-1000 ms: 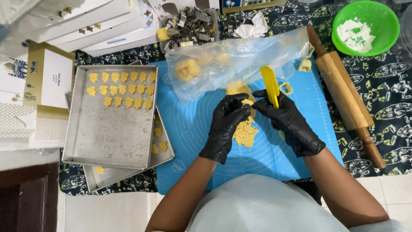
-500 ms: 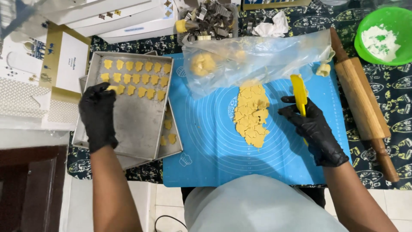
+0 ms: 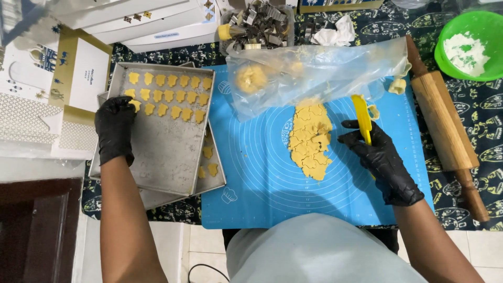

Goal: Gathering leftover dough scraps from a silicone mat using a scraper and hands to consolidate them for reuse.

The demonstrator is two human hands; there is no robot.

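Note:
Both my hands wear black gloves. My left hand (image 3: 114,128) rests on the left end of a metal baking tray (image 3: 162,152), its fingertips at a cut-out cookie in the second row of yellow cookie shapes (image 3: 167,95). My right hand (image 3: 381,160) grips a yellow scraper (image 3: 362,118), held upright just right of a rolled sheet of yellow dough (image 3: 311,137) scored with cutter outlines. The dough lies on a blue silicone mat (image 3: 272,183).
A second tray (image 3: 209,173) with a few cookies sits under the first. A clear plastic bag (image 3: 319,73) holding dough lumps lies behind the mat. A wooden rolling pin (image 3: 445,128), green flour bowl (image 3: 469,44), tub of metal cutters (image 3: 257,23) and white boxes (image 3: 141,18) surround them.
My left hand left the dough, crossed to the tray and set down at the second cookie row. My right hand stayed by the dough with the scraper.

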